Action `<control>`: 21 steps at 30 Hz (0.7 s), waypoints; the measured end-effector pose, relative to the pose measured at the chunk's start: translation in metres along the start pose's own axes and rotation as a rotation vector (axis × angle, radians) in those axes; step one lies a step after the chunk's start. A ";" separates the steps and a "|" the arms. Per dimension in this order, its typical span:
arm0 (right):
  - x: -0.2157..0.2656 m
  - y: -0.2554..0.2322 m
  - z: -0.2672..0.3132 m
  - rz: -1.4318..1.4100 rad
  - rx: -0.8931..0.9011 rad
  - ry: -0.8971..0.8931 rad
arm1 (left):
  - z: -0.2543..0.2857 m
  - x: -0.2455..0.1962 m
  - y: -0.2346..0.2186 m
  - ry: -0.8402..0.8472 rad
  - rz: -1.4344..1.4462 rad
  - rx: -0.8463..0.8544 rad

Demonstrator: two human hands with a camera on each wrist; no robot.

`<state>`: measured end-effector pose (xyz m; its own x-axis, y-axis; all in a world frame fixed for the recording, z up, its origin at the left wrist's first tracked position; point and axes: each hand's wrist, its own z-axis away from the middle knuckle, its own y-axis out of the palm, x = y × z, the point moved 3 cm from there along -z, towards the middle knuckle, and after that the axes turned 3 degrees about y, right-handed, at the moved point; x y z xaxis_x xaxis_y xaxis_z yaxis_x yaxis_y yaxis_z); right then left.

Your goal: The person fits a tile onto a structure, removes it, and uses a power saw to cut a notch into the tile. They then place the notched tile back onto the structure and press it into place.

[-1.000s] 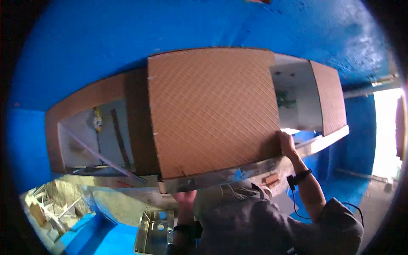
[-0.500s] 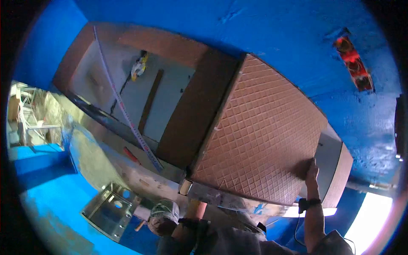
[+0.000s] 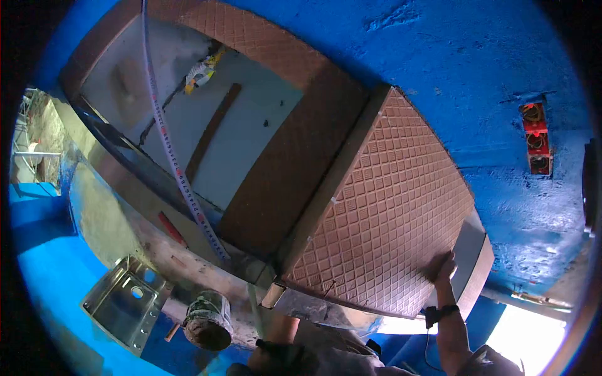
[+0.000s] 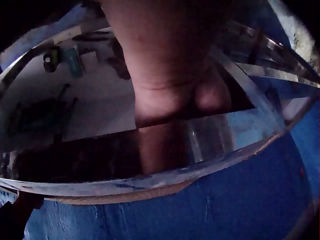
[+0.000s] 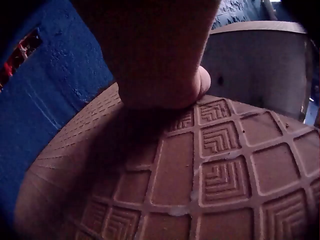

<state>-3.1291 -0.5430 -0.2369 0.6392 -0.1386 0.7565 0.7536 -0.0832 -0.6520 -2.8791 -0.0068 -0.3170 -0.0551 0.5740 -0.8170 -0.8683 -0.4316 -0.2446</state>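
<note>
A large brown tile slab (image 3: 382,219) lies with its grid-ribbed back up, over the right part of a long countertop frame (image 3: 282,175) faced in the same brown tile. My right hand (image 3: 446,269) grips the slab's right edge; in the right wrist view the heel of the hand (image 5: 155,85) sits at the edge, fingers out of sight beyond it. Low at the slab's front edge is my left hand (image 3: 283,327), its fingers hidden. In the left wrist view that left hand (image 4: 175,97) reaches behind a shiny front edge (image 4: 165,150); I cannot tell how its fingers lie.
A measuring tape (image 3: 168,144) crosses the frame's left opening. A red-handled tool (image 3: 170,227) lies on the front ledge. Below are a steel sink (image 3: 125,304) and a dirty bucket (image 3: 209,319). Blue wall (image 3: 414,56) backs everything, with red socket boxes (image 3: 536,141) at right.
The head view has turned and shifted, bringing the tape, bucket and socket boxes into fuller sight. The right hand stays on the slab's right edge, the left at its front.
</note>
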 end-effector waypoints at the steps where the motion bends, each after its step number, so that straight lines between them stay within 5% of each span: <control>1: 0.011 0.002 0.012 -0.012 0.033 0.042 | 0.002 0.006 0.004 -0.006 0.006 0.004; 3: 0.017 0.004 0.018 -0.010 0.071 0.091 | 0.004 0.024 0.020 0.071 -0.034 0.030; 5: -0.002 0.006 0.007 -0.316 0.244 0.275 | 0.017 0.040 0.034 0.125 -0.074 0.058; 7: -0.026 0.002 -0.019 -0.212 0.211 0.179 | 0.029 0.041 0.030 0.135 -0.097 0.067; 9: -0.032 0.000 -0.023 -0.118 0.169 0.073 | 0.026 0.022 0.011 -0.205 0.067 0.337; 10: -0.025 -0.004 -0.020 0.008 0.097 0.047 | 0.029 0.010 0.004 -0.211 0.070 0.339; 12: -0.024 -0.009 -0.023 0.138 0.026 0.019 | 0.031 -0.016 -0.016 0.130 0.176 -0.018; 15: -0.029 -0.010 -0.027 0.012 0.159 0.113 | 0.034 -0.022 -0.026 0.328 0.027 -0.216; 16: -0.030 -0.008 -0.025 -0.069 0.175 0.142 | 0.033 -0.027 -0.025 0.326 0.028 -0.214; 18: -0.029 -0.003 -0.025 -0.149 0.191 0.170 | 0.027 -0.036 -0.031 0.061 0.706 -0.399; 19: -0.036 0.000 -0.032 -0.241 0.213 0.190 | 0.028 -0.035 -0.033 0.060 0.707 -0.396; 21: -0.044 -0.002 -0.039 -0.336 0.232 0.214 | 0.033 -0.035 -0.041 0.190 0.161 -0.265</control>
<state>-3.1647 -0.5747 -0.2711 0.3259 -0.3447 0.8803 0.9436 0.0609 -0.3255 -2.8575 0.0141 -0.2614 -0.0664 0.3552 -0.9324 -0.6970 -0.6852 -0.2114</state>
